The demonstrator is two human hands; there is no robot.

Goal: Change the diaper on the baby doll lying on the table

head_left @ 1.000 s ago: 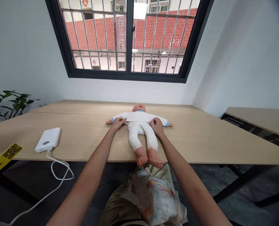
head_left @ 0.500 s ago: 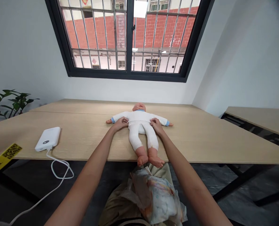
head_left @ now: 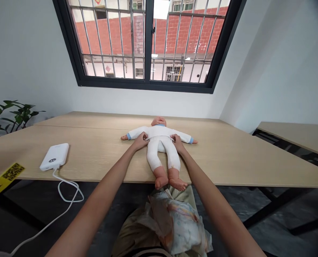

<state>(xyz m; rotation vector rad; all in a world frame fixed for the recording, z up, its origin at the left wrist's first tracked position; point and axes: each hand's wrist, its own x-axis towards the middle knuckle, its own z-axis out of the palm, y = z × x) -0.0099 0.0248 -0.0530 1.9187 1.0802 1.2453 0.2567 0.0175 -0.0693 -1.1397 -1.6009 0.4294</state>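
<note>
We see the doll [head_left: 159, 132] on its back on the surface [head_left: 94, 153], legs towards us, feet at the near edge. Its head is foreshortened and hard to read. Our left hand [head_left: 141, 141] and right hand [head_left: 178, 143] sit at either side of its waist, fingers curled; their tips are partly hidden, so we cannot tell whether either grasps the cloth. The suit is white and soft with blue cuffs, the bare feet smooth and rounded. A crumpled, filmy bundle [head_left: 184, 225] lies on our lap. The cable [head_left: 72, 202] runs out of view at lower left.
</note>
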